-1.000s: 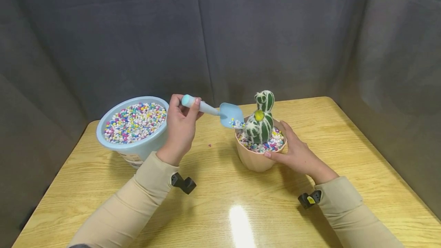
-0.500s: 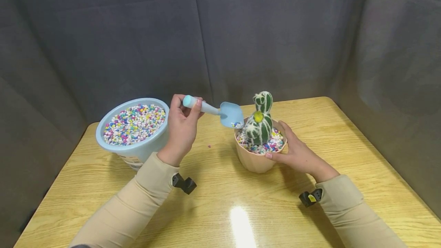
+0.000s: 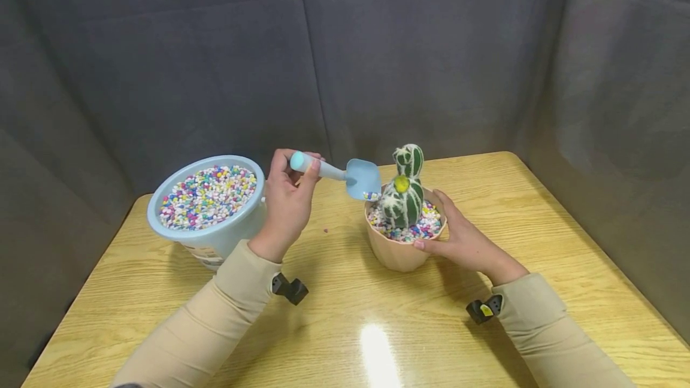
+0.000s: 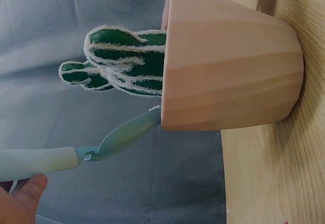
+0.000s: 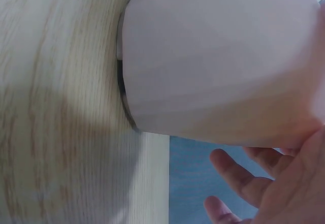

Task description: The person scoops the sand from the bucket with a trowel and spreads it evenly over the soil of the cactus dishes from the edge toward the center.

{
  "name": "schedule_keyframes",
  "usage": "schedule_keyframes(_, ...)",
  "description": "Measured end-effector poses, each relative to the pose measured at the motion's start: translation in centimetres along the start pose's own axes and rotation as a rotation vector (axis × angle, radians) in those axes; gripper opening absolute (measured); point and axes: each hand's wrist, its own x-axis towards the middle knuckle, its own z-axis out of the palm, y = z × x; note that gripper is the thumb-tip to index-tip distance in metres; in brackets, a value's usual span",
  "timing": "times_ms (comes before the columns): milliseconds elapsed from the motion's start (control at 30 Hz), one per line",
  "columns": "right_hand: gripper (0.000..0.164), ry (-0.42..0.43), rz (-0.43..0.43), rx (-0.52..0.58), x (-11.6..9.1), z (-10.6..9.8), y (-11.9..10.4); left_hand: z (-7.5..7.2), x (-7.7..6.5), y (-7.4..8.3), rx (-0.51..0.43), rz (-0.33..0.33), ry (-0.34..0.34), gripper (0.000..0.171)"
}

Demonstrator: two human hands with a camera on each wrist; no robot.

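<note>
My left hand grips the handle of a light-blue toy shovel between thumb and fingers. The blade slopes down to the left rim of a peach flower pot, with a few coloured pebbles at its tip. In the left wrist view the shovel meets the pot's rim. A green cactus with white fuzz and a yellow flower stands in the pot, amid multicoloured pebbles. My right hand holds the pot's right side, thumb at the front rim; in the right wrist view some fingers are off the wall.
A light-blue bucket full of multicoloured pebbles stands at the left of the wooden table. One small pebble lies between bucket and pot. Dark grey curtains enclose the back and sides.
The small heap of pebbles on the shovel has shrunk to a few at the tip. Both hands keep their hold, and the shovel stays at the rim.
</note>
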Motion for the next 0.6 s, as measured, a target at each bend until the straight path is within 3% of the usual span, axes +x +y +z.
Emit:
schedule_keyframes(167,0.116,-0.002,-0.010,0.014,0.02,-0.06,0.12,0.08,-0.09,-0.14,0.016,0.048,-0.035,0.017)
schedule_keyframes(433,0.115,0.001,-0.030,0.042,0.00,0.11,0.31,0.02,-0.19,-0.86,0.015,0.188,-0.131,0.017)
schedule_keyframes(600,0.114,0.011,-0.034,0.036,-0.01,0.05,0.33,0.15,-0.13,-0.80,0.010,0.227,-0.154,0.019)
